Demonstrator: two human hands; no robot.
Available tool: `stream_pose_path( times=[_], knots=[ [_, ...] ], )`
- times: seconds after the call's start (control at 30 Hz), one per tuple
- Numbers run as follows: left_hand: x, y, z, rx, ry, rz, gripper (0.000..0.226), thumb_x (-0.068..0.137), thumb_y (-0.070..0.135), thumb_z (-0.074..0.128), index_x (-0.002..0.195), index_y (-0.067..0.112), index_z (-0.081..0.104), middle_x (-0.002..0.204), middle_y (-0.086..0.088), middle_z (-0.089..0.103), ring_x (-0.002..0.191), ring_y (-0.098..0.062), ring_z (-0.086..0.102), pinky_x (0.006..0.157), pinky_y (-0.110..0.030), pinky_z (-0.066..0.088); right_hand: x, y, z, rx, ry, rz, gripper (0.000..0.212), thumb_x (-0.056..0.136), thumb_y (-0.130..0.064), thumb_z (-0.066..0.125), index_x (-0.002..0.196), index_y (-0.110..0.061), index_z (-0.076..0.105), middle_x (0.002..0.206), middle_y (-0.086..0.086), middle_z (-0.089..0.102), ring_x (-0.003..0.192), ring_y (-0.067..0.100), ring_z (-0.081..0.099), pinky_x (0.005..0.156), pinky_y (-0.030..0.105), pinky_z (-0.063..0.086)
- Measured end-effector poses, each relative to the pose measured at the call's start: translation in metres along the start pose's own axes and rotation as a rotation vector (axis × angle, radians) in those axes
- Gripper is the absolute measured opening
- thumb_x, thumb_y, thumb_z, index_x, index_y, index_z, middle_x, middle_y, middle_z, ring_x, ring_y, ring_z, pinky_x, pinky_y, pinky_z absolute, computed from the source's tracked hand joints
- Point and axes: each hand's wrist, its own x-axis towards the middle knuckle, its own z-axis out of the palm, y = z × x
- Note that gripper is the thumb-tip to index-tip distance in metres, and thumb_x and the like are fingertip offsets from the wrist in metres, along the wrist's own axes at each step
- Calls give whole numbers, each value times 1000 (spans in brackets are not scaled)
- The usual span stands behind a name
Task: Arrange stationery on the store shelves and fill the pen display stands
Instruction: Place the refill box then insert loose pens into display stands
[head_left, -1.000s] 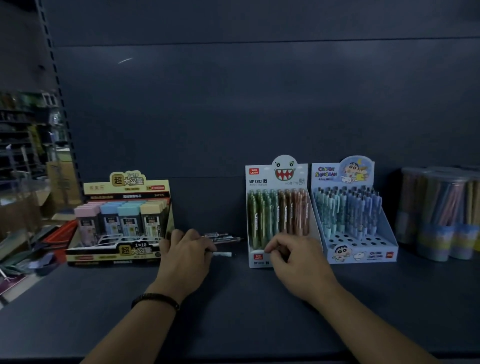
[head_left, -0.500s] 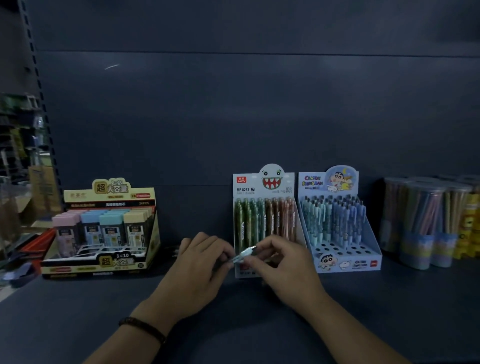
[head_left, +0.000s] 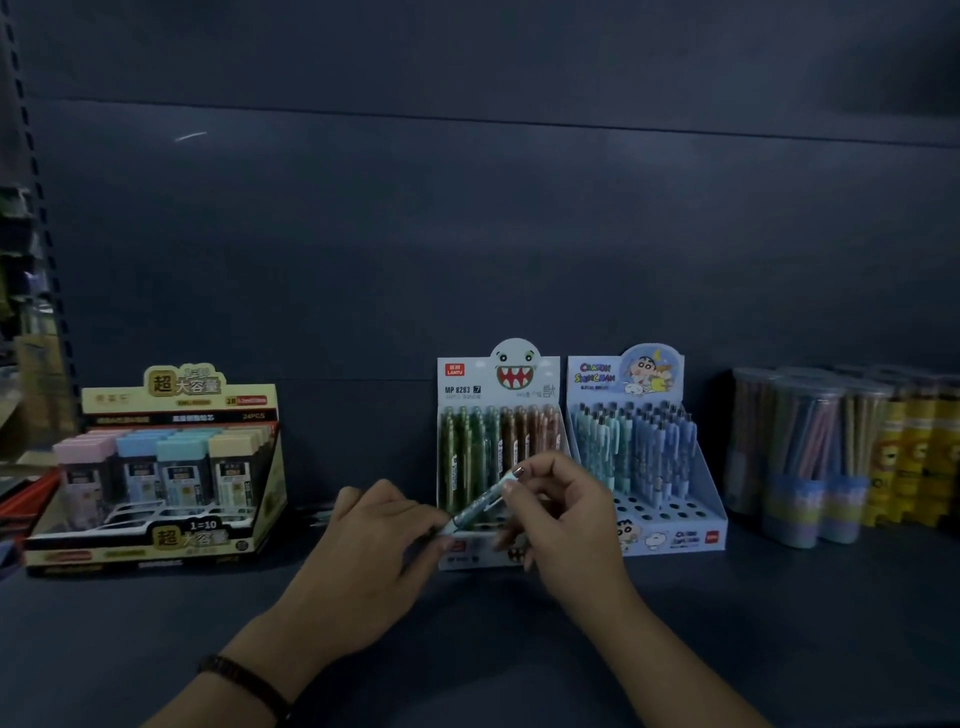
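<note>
Found one pale patterned pen (head_left: 480, 501), slanted, raised just in front of the white stand (head_left: 498, 384) and clear of the shelf (head_left: 779, 623). Noted a pinch near its upper end by the right hand (head_left: 566, 525), and a second pinch at its lower end by the left hand (head_left: 374, 561) (bracelet (head_left: 244, 675) on that wrist).

Judged to be mid-step: filling a stand, pen in hand and not yet seated. Judged to belong in the blue stand (head_left: 670, 535), given similar pens there and open holes in its front rows. Next move calls for release by the left, then lowering upright into a free hole without knocking neighbours.

Read on the white stand: "LANTU", "MP 8283". On the blue: "CRAYON SHINCHAN". On the box (head_left: 176, 410) of small cases, well to the left: "超大容量", "1=10", "24PCS". Nothing legible on the clear tubs (head_left: 800, 457) of pencils at far right.
</note>
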Motion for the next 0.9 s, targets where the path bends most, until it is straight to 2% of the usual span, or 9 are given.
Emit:
stream_pose_path(
  times=[0.1,0.23,0.33,0.4,0.5,0.6,0.7,0.83,0.9],
  knots=[
    [13,25,-2,-20,68,-64,19,101,54,46,83,50,47,75,26,55,87,-2,44,83,-36,36,4,-8,-10,69,78,-6,11,97,-7,71,88,-10,66,74,25,64,53,44,65,43,28,48],
    [44,67,4,-124,80,-64,24,102,50,53,79,47,49,67,18,55,77,-2,47,83,-33,39,15,-23,-38,123,154,-32,8,96,-2,72,99,-6,65,76,14,69,54,32,67,50,39,55],
    [70,96,7,-259,85,-73,25,101,52,56,84,35,62,64,11,60,64,-9,57,63,-24,46,31,-37,-68,71,194,-85,25,96,0,71,116,-15,68,78,15,69,57,27,67,50,38,55],
    [84,114,15,-276,108,-79,27,98,57,57,89,33,66,65,13,63,62,-6,59,56,-19,47,43,-39,-88,-38,213,-139,31,96,-2,71,121,-21,69,77,17,67,59,30,64,52,43,56],
    [89,130,38,-230,131,-65,28,96,63,55,109,40,65,86,20,66,80,-1,59,73,-19,52,63,-31,-116,-220,257,-207,32,98,-9,71,121,-32,68,79,9,68,72,32,70,64,54,59],
    [81,135,66,-69,64,10,31,97,55,50,123,41,60,113,15,53,106,-12,47,93,-29,47,72,-12,-138,-452,296,-253,30,97,-20,72,121,-38,65,79,-3,69,75,19,71,71,48,59],
    [76,133,80,-30,-16,32,37,94,45,53,131,42,55,121,13,44,111,-15,39,95,-31,45,66,5,-145,-555,325,-337,33,97,-17,72,126,-31,66,76,-8,68,71,11,68,70,42,58],
    [75,133,84,-37,-57,70,40,93,40,54,133,42,56,124,20,51,113,-12,42,94,-29,44,64,13,-142,-590,320,-425,35,96,-11,72,127,-27,66,76,-10,68,69,9,67,68,29,56],
    [74,133,85,-48,-80,75,43,93,40,55,135,42,56,124,22,55,114,-11,43,93,-26,40,66,14,-140,-600,298,-436,35,96,-12,72,127,-26,66,77,-9,70,71,7,69,69,29,57]
  ],
)
